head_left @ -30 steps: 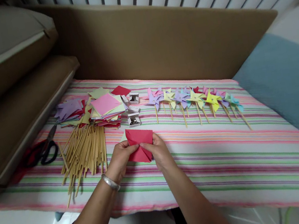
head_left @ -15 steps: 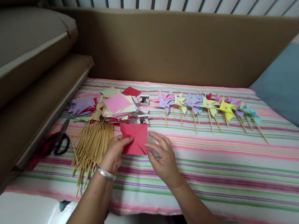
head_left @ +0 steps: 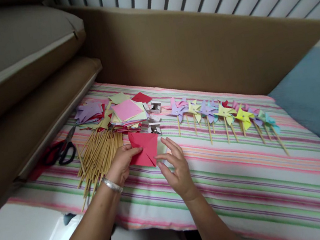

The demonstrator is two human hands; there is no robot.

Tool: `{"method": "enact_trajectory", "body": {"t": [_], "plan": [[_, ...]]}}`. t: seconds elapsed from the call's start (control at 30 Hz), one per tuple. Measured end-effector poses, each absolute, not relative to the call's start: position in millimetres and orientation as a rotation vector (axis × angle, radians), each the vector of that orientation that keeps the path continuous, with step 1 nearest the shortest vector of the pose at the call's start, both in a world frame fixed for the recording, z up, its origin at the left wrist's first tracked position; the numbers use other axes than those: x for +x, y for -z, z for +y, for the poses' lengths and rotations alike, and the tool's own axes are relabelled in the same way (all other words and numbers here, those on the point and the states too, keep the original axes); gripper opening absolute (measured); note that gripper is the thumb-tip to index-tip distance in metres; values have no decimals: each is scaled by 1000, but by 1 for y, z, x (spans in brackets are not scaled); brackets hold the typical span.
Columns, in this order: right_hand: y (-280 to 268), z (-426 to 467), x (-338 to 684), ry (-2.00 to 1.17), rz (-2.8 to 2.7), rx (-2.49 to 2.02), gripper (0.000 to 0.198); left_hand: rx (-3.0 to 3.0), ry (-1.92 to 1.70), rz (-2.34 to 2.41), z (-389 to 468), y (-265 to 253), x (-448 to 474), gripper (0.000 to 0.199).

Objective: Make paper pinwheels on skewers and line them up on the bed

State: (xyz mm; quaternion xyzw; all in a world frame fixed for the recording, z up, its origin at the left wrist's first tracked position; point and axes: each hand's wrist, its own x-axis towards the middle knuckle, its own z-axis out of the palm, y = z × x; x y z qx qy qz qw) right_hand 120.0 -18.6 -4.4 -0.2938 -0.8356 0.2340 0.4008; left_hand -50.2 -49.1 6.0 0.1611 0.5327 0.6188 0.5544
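Sticks [head_left: 99, 152], boxes [head_left: 154, 129] nr red paper [head_left: 146, 146], L grip [head_left: 121, 162] pinching it, R grip [head_left: 175, 169] half-open

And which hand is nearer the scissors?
Left. The left hand, holding red paper, is across the sticks from the scissors; the right hand is farther off, beside the paper's opposite edge.

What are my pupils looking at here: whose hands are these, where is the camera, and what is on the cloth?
There is no machine: these are a person's two bare hands, seen from a camera worn on the head, looking forward and down. The left hand holds a red paper square with slits. The right hand has its fingertips at the square's right edge; whether they grip it is unclear. On the striped cloth lie scissors, thin sticks, stacked coloured paper, small open boxes and, to the right, paper pinwheels on sticks.
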Motion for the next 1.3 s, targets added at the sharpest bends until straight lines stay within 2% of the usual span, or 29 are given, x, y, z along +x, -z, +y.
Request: {"method": "enact_trajectory", "body": {"t": [0.23, 0.37, 0.9, 1.07, 1.3], "plan": [[8, -19, 117, -443, -2153, -716, 21, 397, -1457, 1192, -50, -3, -53, 19], [8, -21, 116, -435, -2165, -708, 16, 425, -1421, 1191, -51, -2, -51, 21], [19, -11, 112, -745, -1992, -1037, 6, 598, -1214, 1318, -50, 4, -36, 18], [19, -10, 113, -759, -1990, -1081, 5, 657, -1176, 1264, -50, 3, -36, 11], [17, -11, 112, -686, -2030, -1081, 5, 720, -1163, 1284, -51, -1, -33, 12]]}}
